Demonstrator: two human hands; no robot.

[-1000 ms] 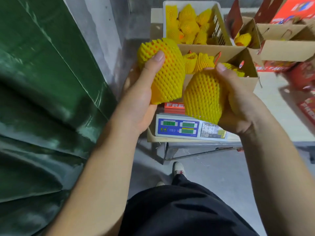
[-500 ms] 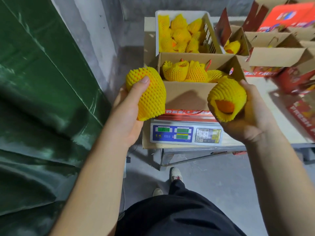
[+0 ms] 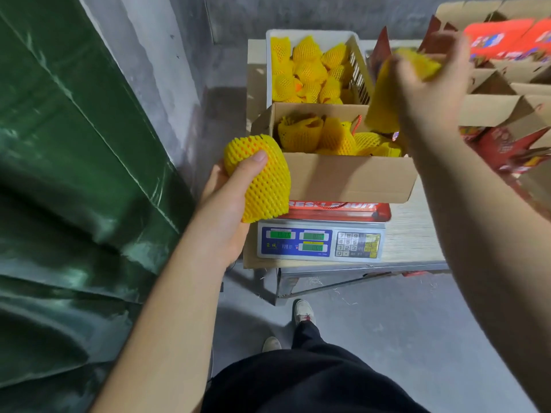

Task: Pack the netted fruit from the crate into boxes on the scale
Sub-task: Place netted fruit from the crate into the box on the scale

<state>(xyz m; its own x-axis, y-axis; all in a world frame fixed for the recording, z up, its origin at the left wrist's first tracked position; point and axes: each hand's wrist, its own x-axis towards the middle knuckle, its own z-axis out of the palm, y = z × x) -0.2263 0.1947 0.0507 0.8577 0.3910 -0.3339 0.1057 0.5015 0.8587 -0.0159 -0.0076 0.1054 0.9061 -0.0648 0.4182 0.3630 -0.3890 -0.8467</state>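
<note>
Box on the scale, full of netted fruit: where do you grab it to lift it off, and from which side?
Take the cardboard box with both hands low on its two short side walls, coming in from left and right. Its top is open with flaps splayed and netted fruit piled to the rim, so the flaps give no firm hold. The white crate crowds the far side.

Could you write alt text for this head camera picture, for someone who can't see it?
A person's left hand grips a yellow netted fruit beside an open cardboard box of fruit on a scale. The blurred right hand holds another fruit above it, near a white crate.
</note>
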